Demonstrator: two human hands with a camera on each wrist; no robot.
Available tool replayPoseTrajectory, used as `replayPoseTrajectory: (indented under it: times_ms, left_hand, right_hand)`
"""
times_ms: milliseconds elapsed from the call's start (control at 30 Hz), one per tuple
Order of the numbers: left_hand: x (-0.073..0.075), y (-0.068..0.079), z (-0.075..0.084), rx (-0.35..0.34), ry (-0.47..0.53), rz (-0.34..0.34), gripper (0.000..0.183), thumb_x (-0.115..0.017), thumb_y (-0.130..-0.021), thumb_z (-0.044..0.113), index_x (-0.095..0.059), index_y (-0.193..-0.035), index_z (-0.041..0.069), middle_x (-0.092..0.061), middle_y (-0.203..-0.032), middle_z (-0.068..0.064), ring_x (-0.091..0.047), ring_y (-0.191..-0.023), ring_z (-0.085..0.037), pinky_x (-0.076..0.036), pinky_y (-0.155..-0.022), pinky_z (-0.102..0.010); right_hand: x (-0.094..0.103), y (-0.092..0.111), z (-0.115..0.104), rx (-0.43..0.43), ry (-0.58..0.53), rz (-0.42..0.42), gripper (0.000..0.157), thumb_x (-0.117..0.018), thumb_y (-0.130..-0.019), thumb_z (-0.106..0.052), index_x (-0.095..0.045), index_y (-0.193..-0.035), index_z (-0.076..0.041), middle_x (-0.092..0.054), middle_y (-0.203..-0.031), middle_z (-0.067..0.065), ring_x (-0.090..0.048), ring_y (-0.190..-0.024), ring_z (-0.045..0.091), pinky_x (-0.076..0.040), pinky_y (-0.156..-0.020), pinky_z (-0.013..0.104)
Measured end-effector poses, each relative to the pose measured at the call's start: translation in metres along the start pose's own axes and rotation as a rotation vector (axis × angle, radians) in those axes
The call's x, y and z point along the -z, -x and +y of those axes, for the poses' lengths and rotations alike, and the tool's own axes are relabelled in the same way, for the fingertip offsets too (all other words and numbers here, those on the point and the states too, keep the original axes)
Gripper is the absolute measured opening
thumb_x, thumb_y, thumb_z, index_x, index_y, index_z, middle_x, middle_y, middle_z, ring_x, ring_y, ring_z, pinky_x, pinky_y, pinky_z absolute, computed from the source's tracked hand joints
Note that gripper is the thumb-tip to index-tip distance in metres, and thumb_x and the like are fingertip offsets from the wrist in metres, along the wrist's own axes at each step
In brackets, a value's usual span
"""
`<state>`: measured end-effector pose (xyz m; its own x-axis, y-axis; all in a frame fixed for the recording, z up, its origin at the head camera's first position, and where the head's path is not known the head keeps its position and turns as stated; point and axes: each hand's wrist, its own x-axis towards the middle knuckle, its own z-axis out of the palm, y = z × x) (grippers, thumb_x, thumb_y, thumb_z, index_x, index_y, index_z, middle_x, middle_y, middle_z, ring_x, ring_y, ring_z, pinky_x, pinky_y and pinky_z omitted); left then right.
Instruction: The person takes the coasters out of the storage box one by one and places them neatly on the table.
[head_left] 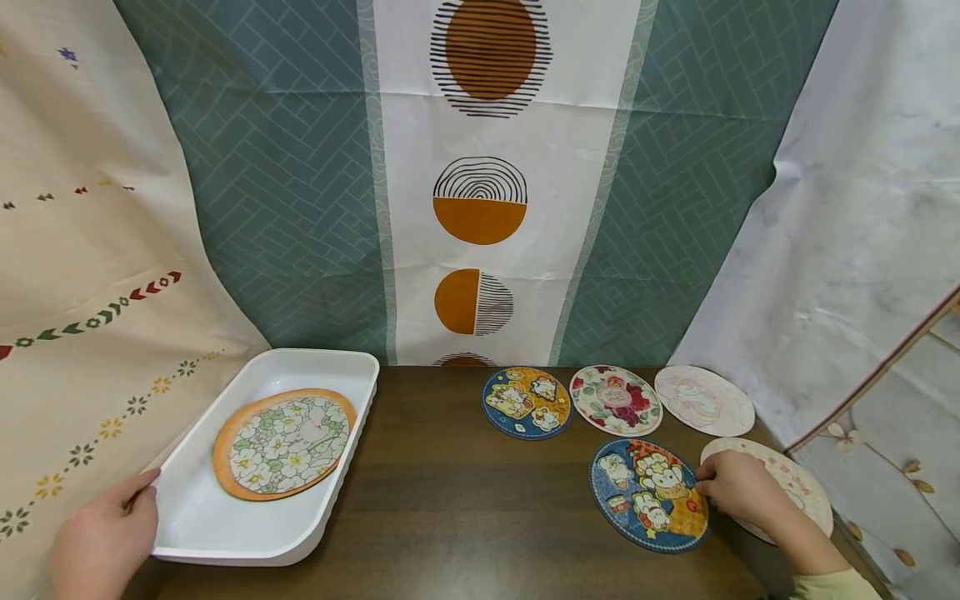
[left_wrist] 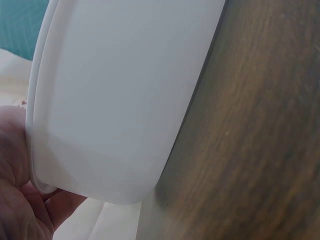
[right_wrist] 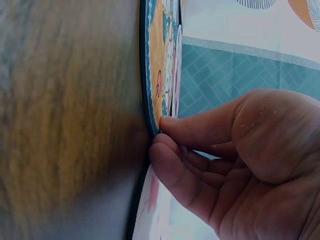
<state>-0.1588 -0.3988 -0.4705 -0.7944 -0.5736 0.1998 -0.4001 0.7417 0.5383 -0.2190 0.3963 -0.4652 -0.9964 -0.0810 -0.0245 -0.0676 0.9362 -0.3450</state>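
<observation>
A white rectangular tray [head_left: 187, 527] stands at the left, and my left hand [head_left: 108, 533] grips its near left corner, thumb over the rim. Inside the tray lies a flower-printed round mat [head_left: 288, 450] with an orange border. At the right, my right hand [head_left: 746, 492] pinches the right edge of a blue and orange round mat [head_left: 647, 496] with cartoon animals. In the right wrist view the thumb is on top of this mat [right_wrist: 156, 60] and the fingertips are at its rim, close to the table. The left wrist view shows the tray's outer wall [left_wrist: 120, 100].
Further round mats lie on the dark wooden table [head_left: 450, 500]: a blue and orange one [head_left: 527, 403], a rose-printed one [head_left: 615, 400], a pale pink one [head_left: 705, 400] and a cream one [head_left: 795, 479] partly under my right arm. Patterned cloths [head_left: 480, 250] hang behind and at both sides.
</observation>
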Motion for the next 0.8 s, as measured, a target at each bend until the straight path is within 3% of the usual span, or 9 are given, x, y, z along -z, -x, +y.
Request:
replayPoseTrajectory:
  times_ms: [267,500,633,800]
  left_hand:
    - [0.0,0.0,-0.001,-0.025,0.002,0.011,0.036,-0.056,-0.108,0.009,-0.069,-0.137,-0.009,-0.065,-0.137,-0.036,-0.061,-0.126,-0.061,-0.049,-0.104,-0.071]
    - [0.0,0.001,-0.003,-0.038,0.002,0.023,0.036,-0.058,-0.107,0.01,-0.071,-0.135,-0.008,-0.067,-0.135,-0.034,-0.064,-0.123,-0.06,-0.051,-0.1,-0.071]
    - [-0.001,0.001,-0.003,-0.033,0.002,0.017,0.036,-0.058,-0.107,0.009,-0.07,-0.135,-0.009,-0.067,-0.134,-0.035,-0.064,-0.122,-0.06,-0.051,-0.1,-0.071]
    - [-0.001,0.0,-0.003,-0.033,-0.002,0.014,0.036,-0.058,-0.107,0.009,-0.07,-0.136,-0.009,-0.066,-0.136,-0.036,-0.062,-0.125,-0.061,-0.05,-0.103,-0.072]
  right_hand:
    - [0.0,-0.001,0.002,-0.036,-0.065,-0.026,0.009,-0.081,-0.094,-0.007,-0.081,-0.097,0.002,-0.07,-0.074,-0.005,-0.065,-0.063,0.013,-0.055,-0.059,0.034]
    - [0.001,-0.006,0.003,0.016,0.024,0.041,0.015,-0.08,-0.101,-0.019,-0.082,-0.096,-0.005,-0.075,-0.084,0.002,-0.066,-0.074,0.017,-0.057,-0.066,0.043]
    - [0.003,-0.01,-0.002,0.025,0.031,0.08,0.031,-0.079,-0.103,-0.025,-0.079,-0.116,0.003,-0.08,-0.097,0.009,-0.072,-0.082,0.023,-0.06,-0.069,0.05]
    - [0.005,-0.017,-0.018,0.033,-0.038,0.118,0.052,-0.078,-0.105,-0.029,-0.068,-0.14,0.008,-0.081,-0.105,0.014,-0.077,-0.09,0.03,-0.063,-0.072,0.051]
